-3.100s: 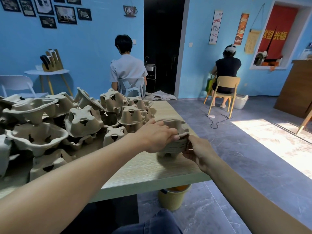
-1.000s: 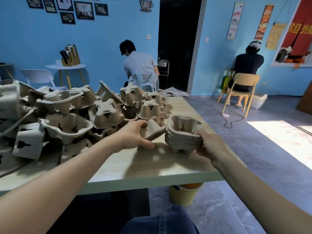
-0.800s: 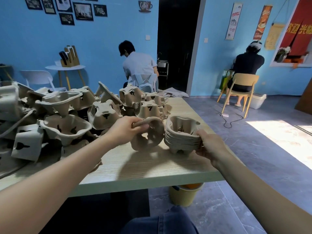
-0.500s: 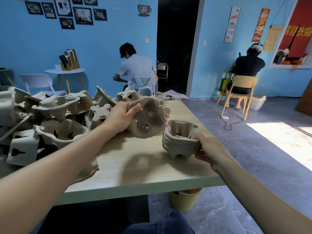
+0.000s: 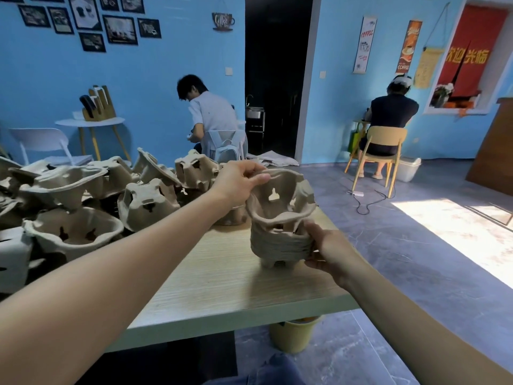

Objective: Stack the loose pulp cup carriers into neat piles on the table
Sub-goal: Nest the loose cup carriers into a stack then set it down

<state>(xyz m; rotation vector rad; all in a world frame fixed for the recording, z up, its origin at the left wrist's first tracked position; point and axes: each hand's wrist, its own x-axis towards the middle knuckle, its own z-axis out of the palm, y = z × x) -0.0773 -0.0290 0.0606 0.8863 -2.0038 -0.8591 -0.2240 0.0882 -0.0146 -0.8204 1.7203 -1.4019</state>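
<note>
Now your left hand (image 5: 238, 180) pinches the rim of a loose carrier (image 5: 280, 195), tilted over the nested stack (image 5: 280, 244) and touching its top. Your right hand (image 5: 329, 250) grips that stack's side near the surface (image 5: 222, 282) edge. Unsorted carriers (image 5: 83, 201) crowd the left.

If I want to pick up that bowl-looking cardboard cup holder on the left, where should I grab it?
Probably best by the rim. That cup holder sits open side up among the loose pile, its thin lip flaring outward all round. Come down from above on the near edge and pinch it, thumb inside, fingers outside, much as the left hand pinches the rim of its carrier.
</note>
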